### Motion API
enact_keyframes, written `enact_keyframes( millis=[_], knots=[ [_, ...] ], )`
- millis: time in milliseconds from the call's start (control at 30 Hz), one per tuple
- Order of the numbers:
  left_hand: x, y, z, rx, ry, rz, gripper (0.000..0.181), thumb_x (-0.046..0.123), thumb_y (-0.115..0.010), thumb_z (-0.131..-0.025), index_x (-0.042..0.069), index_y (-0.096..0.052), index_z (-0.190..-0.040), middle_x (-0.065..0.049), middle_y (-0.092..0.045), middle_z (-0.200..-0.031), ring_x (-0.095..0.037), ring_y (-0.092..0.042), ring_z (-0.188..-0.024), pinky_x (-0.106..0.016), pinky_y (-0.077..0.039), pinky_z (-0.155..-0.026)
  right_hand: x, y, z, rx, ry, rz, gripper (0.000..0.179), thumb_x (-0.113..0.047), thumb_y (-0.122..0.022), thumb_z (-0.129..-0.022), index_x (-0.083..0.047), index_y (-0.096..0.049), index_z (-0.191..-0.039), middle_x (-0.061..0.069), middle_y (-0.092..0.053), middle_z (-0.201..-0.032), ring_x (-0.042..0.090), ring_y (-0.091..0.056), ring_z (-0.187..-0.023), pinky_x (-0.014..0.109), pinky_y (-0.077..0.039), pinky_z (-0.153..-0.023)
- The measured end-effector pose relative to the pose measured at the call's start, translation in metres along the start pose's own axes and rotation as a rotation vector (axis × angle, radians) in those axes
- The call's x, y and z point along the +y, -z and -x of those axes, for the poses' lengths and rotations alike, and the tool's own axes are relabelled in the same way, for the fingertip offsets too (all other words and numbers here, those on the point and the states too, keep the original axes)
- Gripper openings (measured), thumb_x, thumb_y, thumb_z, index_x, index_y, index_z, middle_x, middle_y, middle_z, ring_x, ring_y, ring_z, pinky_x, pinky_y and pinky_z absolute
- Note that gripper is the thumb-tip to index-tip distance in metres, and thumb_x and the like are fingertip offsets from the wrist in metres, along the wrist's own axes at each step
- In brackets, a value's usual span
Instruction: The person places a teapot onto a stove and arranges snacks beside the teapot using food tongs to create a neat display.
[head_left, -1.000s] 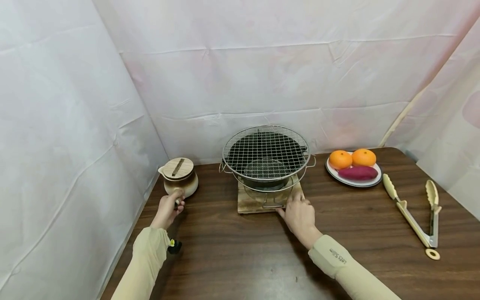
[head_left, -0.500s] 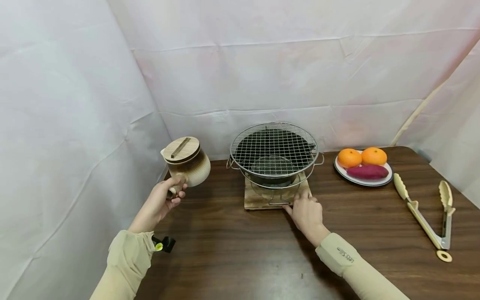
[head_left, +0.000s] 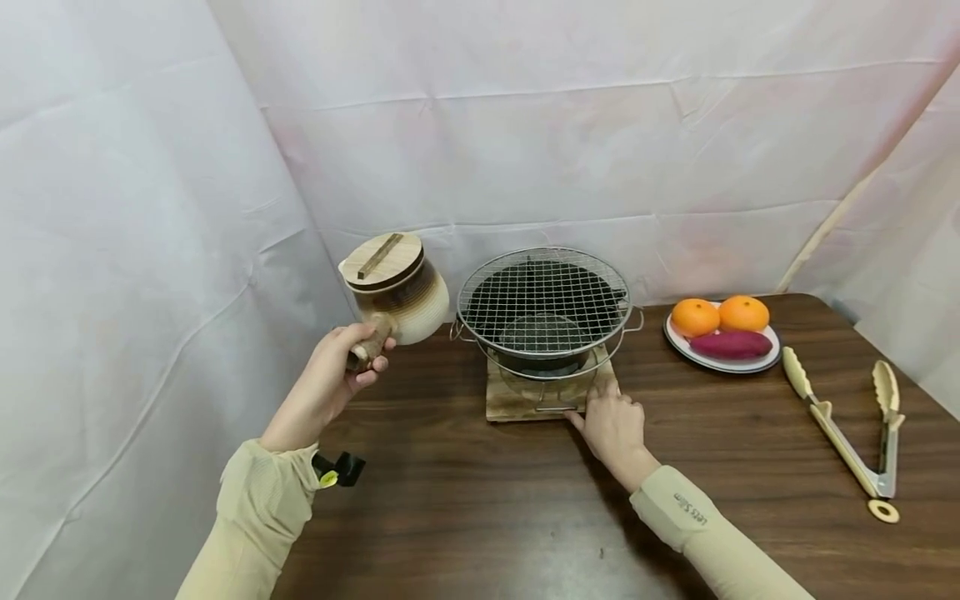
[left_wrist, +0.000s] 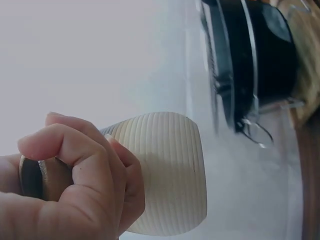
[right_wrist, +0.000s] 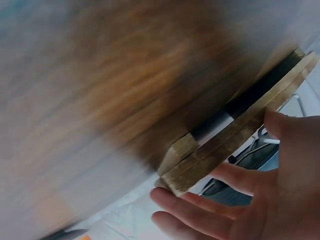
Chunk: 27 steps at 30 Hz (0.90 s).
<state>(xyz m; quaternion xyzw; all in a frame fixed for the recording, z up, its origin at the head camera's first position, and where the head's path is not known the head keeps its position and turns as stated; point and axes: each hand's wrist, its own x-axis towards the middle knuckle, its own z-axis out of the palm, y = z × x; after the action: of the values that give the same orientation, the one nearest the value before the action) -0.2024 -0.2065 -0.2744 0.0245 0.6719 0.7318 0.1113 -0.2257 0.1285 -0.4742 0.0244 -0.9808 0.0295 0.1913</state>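
Raised higher and brought nearer the grill [head_left: 546, 312] than in the earlier head frames: lidded pot [head_left: 411, 302], tilted in mid-air above the table [head_left: 465, 508], well gripped by its handle [head_left: 372, 340] in the left hand [head_left: 330, 377]. Right hand [head_left: 613, 423] at the near right corner of the wooden base [head_left: 513, 396].

From the left wrist: fingers [left_wrist: 92, 162] curled round the handle, pot apart from the grill.

From the right wrist: wooden base held between thumb and fingers.

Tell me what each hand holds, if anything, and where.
Left fingers: the lidded pot, by its handle. Right fingers: the wooden base, at its near right corner.
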Motion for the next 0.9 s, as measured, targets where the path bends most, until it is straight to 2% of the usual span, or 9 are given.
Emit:
enact_keyframes(
  millis=[167, 267, 533, 700, 900],
  knots=[
    [0.007, -0.022, -0.001, -0.068, -0.023, -0.022, 0.024, 0.017, -0.033, -0.101, 0.001, -0.048, -0.109, 0.006, -0.061, -0.082, -0.002, -0.051, -0.056, -0.009, -0.035, -0.044, 0.012, 0.003, -0.004, -0.01, 0.04, -0.024, 0.062, -0.058, -0.071, -0.077, 0.001, -0.066, -0.095, 0.019, -0.065, -0.093, 0.035, -0.06, -0.062, 0.044, -0.047, -0.046],
    [0.009, -0.035, -0.003, -0.105, -0.027, -0.025, 0.024, 0.017, -0.033, -0.101, 0.0, -0.046, -0.11, 0.005, -0.061, -0.082, -0.002, -0.051, -0.056, -0.009, -0.035, -0.044, 0.02, 0.004, -0.005, -0.003, 0.08, -0.034, 0.061, -0.057, -0.073, -0.075, 0.0, -0.067, -0.097, 0.019, -0.066, -0.093, 0.034, -0.061, -0.059, 0.045, -0.047, -0.043],
    [0.009, -0.065, -0.014, -0.155, -0.011, 0.0, 0.024, 0.019, -0.033, -0.1, 0.002, -0.047, -0.111, 0.004, -0.06, -0.083, -0.003, -0.05, -0.055, -0.01, -0.034, -0.044, 0.029, 0.003, -0.007, 0.034, 0.133, -0.071, 0.048, -0.047, -0.079, -0.073, -0.005, -0.07, -0.094, 0.016, -0.061, -0.085, 0.032, -0.06, -0.049, 0.043, -0.048, -0.039],
    [0.006, -0.077, -0.027, -0.17, 0.003, -0.023, 0.024, 0.018, -0.035, -0.098, 0.001, -0.049, -0.107, 0.003, -0.06, -0.082, -0.003, -0.05, -0.054, -0.011, -0.035, -0.044, 0.029, 0.001, -0.008, 0.045, 0.126, -0.073, 0.047, -0.047, -0.079, -0.073, -0.004, -0.07, -0.093, 0.016, -0.06, -0.084, 0.032, -0.06, -0.049, 0.043, -0.048, -0.039],
    [0.001, -0.084, -0.04, -0.177, 0.01, -0.05, 0.025, 0.016, -0.036, -0.098, -0.002, -0.049, -0.109, 0.003, -0.06, -0.081, -0.002, -0.05, -0.055, -0.011, -0.036, -0.044, 0.026, 0.002, -0.007, 0.046, 0.125, -0.067, 0.046, -0.047, -0.079, -0.073, -0.004, -0.069, -0.087, 0.016, -0.059, -0.083, 0.031, -0.059, -0.048, 0.043, -0.047, -0.039]
  ],
)
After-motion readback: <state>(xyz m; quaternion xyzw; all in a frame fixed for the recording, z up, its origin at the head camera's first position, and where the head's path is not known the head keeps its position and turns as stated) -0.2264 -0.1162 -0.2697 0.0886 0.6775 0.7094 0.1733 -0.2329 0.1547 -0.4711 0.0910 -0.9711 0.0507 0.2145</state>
